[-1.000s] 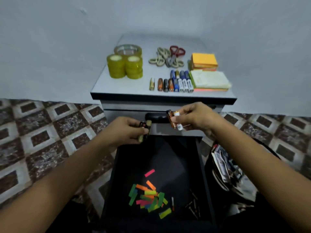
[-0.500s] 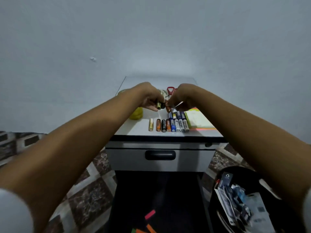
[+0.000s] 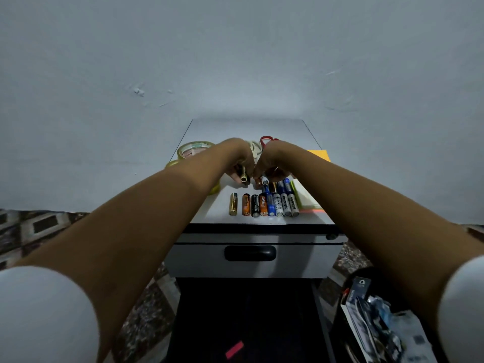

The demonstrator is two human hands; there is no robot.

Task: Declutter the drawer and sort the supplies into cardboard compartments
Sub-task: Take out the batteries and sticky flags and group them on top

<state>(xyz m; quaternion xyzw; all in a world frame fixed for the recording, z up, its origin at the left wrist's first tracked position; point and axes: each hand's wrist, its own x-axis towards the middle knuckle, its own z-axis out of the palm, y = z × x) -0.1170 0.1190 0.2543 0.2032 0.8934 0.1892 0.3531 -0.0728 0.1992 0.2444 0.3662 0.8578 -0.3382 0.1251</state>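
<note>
Batteries are in both hands: left hand (image 3: 237, 158) pinches a gold-tipped battery (image 3: 244, 177), right hand (image 3: 272, 161) grips other batteries (image 3: 264, 181), approx. two, fingers curled. Sorted row (image 3: 264, 205) lies just toward the tabletop (image 3: 209, 209) front edge from them, long axes front-to-back. Left hand is nearer the row's left end.

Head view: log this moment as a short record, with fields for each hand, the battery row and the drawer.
left hand: grips a gold-ended battery over the cabinet top
right hand: pinches a white-ended battery
battery row: lying side by side near the cabinet top's front edge
drawer: open, a pink strip inside
</note>
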